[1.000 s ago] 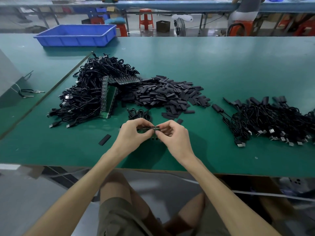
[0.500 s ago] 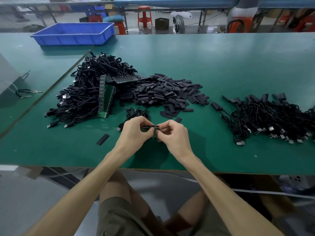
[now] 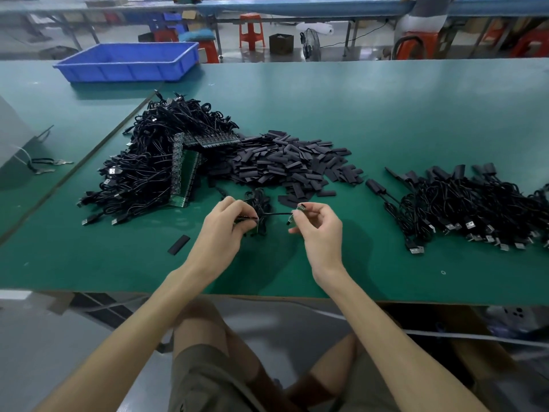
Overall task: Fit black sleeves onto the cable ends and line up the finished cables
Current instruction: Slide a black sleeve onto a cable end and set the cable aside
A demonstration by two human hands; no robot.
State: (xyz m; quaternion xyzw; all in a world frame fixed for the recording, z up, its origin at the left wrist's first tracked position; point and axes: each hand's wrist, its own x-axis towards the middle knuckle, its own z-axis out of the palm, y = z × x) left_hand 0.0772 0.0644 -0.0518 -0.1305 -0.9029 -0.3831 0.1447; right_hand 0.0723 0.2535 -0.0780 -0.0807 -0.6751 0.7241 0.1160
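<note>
My left hand [image 3: 227, 226] pinches a strip of small circuit boards and a bundled black cable [image 3: 261, 209] above the green table. My right hand [image 3: 319, 224] pinches a small circuit board [image 3: 301, 207] at the cable's end, a short way to the right. A thin black wire [image 3: 277, 214] runs between the two hands. A heap of flat black sleeves [image 3: 285, 165] lies just beyond my hands. Unsleeved cables [image 3: 154, 171] with green board panels are piled at the left. Sleeved cables [image 3: 475, 206] lie in a row at the right.
One loose sleeve [image 3: 178, 244] lies on the table [image 3: 386, 120] left of my left hand. A blue plastic bin [image 3: 127, 61] stands at the far left edge. A grey object with cords sits at the left. Stools and another bench stand behind.
My hands, close together before, have drawn apart. My right hand has pulled one small board away from the strip to the right, and a length of wire now shows between them.
</note>
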